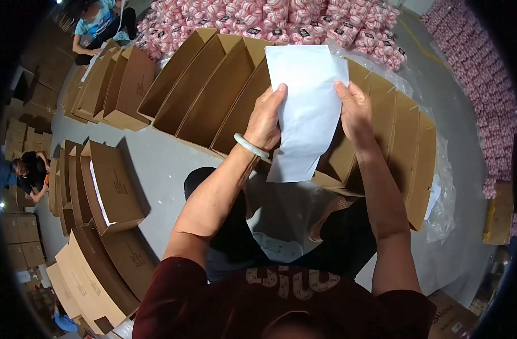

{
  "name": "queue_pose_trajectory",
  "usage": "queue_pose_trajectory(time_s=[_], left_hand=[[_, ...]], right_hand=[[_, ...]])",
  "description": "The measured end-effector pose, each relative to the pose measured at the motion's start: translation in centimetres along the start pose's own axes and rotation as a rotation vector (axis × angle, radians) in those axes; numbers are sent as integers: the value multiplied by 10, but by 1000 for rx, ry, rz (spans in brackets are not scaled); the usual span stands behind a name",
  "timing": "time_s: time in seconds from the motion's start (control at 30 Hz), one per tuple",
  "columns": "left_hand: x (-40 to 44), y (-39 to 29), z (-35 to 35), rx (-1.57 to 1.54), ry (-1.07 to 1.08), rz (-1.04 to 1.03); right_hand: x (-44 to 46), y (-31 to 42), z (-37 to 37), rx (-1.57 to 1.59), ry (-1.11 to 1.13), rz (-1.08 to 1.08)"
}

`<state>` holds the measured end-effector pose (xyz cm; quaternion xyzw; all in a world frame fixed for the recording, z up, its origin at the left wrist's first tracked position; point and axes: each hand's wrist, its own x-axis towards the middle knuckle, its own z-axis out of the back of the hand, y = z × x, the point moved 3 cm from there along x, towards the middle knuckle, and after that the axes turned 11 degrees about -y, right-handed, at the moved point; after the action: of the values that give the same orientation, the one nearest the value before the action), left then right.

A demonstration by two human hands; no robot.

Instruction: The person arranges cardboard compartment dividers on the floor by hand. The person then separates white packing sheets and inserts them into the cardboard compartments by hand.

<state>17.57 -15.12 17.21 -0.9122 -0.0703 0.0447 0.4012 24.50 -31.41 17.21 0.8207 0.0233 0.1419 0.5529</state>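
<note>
A stack of white paper sheets (306,107) is held up in front of me, its lower end loose and slightly fanned. My left hand (265,117) grips the left edge, thumb on top, with a pale bangle (251,146) on the wrist. My right hand (355,108) pinches the upper right edge, thumb on the front face. Behind and below the sheets stands a row of open cardboard boxes (204,93), side by side. The paper hides the middle of this row. The fingers behind the sheets are mostly out of sight.
More open cardboard boxes (114,183) stand at left on the grey floor (168,150). Bagged red-and-white striped balls (241,14) are piled behind the row, with another heap (467,68) at right. Clear plastic (446,198) lies beside the boxes. Two people (97,25) work at far left.
</note>
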Motion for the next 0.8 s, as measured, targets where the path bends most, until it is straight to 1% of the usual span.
queue_pose_trajectory(time_s=[0.03, 0.07, 0.1, 0.13, 0.2, 0.27, 0.37, 0.4, 0.47, 0.5, 0.57, 0.6, 0.63, 0.67, 0.7, 0.73, 0.77, 0.8], left_hand=[[-1, 0, 0, 3, -1, -5], [-1, -1, 0, 75, -21, -39], [-2, -2, 0, 148, -39, -72], [-3, -1, 0, 149, -36, -73], [-3, 2, 2, 157, -36, -44], [-2, 10, 7, 175, -36, -16], [-1, 15, 5, 162, -68, 9], [-2, 17, 5, 129, -91, 10], [7, 20, 12, 203, -172, -5], [12, 18, 16, 235, -182, -51], [20, 8, 22, 273, -236, -67], [18, -3, 15, 256, -291, -98], [33, -6, 27, 301, -318, -160], [35, -16, 29, 278, -338, -159], [80, 0, 80, 803, -289, -550], [38, -50, 22, 375, -313, -152], [29, -67, 6, 353, -380, -303], [26, -80, 1, 342, -390, -350]], right_hand=[[1, 0, 1, 32, -25, 1], [2, 1, 2, 35, -22, 4], [4, 4, 4, 41, -73, 54], [5, 7, 7, 45, -127, 105], [8, 7, 15, 42, -146, 150], [6, 10, 10, 9, -98, 126], [5, 7, 7, -18, -149, 149], [6, 5, 8, -38, -168, 163], [6, 10, 5, -117, -206, 185], [8, 10, 5, -138, -217, 208], [4, 25, -9, -267, -275, 199], [3, 29, -10, -344, -263, 221], [4, 36, -14, -416, -239, 254], [-4, 68, -39, -614, -181, -32], [-5, 65, -38, -565, -35, -127], [-7, 62, -37, -520, 113, -229], [-10, 60, -36, -483, 254, -330], [-19, 44, -32, -276, 424, -128]])
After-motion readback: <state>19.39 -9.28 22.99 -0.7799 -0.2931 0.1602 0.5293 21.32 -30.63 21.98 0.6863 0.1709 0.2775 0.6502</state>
